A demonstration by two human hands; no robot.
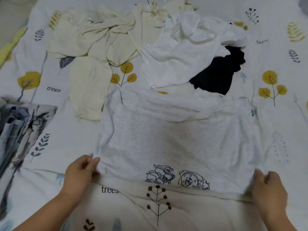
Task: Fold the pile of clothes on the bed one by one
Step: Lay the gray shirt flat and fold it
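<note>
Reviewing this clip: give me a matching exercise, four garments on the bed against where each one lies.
Things:
1. grey T-shirt
2. cream garment
3. dark garment
4. patterned grey fabric

Places:
A. left edge of view
B. far left of the pile
C. near centre, held at both corners
D. far right, partly under the white dotted top

Pairs: 1-C, 2-B, 3-D, 4-A

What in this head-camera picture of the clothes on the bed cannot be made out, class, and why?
- Dark garment, head view: partly covered by the white dotted garment, so its type is unclear.
- Grey-patterned cloth: cut off by the left edge.
- Right hand: fingertips blurred at the light grey shirt corner.
- Shirt's far end: folded over, hidden.
</note>
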